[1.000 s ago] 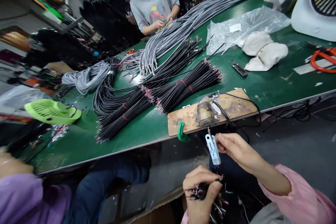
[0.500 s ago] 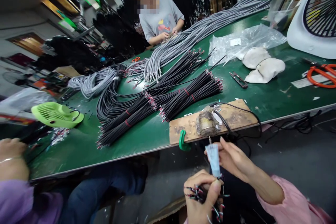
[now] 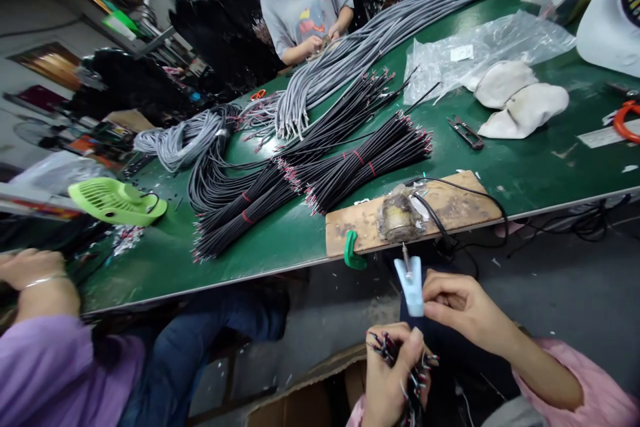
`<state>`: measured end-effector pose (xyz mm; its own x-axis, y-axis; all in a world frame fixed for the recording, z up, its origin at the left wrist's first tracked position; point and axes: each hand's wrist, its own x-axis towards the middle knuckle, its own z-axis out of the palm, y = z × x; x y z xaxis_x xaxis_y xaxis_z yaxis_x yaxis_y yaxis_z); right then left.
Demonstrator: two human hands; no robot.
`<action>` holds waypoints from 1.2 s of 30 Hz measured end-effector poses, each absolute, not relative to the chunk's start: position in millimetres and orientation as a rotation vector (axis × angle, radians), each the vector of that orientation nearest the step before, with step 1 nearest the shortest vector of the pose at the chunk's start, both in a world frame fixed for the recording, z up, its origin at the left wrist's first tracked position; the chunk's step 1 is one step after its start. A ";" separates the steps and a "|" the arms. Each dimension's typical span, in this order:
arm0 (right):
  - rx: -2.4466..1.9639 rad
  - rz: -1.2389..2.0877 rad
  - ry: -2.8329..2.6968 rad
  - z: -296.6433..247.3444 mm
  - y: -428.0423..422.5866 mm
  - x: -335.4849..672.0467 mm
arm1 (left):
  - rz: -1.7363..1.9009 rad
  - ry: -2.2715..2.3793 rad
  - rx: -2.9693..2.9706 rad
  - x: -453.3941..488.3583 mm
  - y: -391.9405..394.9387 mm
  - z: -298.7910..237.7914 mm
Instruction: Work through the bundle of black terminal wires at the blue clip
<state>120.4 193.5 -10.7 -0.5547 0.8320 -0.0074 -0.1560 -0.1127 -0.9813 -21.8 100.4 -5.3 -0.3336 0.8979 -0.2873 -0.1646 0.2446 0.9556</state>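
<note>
The left hand [image 3: 389, 375] is clenching wires [image 3: 416, 383], presumably keeping 1 bunch together; the right hand [image 3: 457, 305], half curled, is hovering right beside the blue clip [image 3: 413, 295] before the motor [image 3: 399, 219], grip unclear.

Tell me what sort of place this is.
Probably a cable-assembly workshop: red-banded bundles of thin black cables and long grey sheathed cables lie on a green-topped workbench.

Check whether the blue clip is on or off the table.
Off: the blue clip is past the edge of the table, at the metal shaft, with the right hand at its side.
</note>
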 end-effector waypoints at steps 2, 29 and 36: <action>-0.704 1.671 -1.596 0.5 191.4 117.2 | 1.243 1.524 0.612 -19.1 94.8 -12.8; -0.727 1.665 -1.546 -11.4 172.1 122.9 | 1.400 1.379 0.591 -14.0 93.1 -7.8; -0.604 1.612 -1.553 -10.3 175.2 118.6 | 1.283 1.308 0.581 -18.0 89.4 -14.4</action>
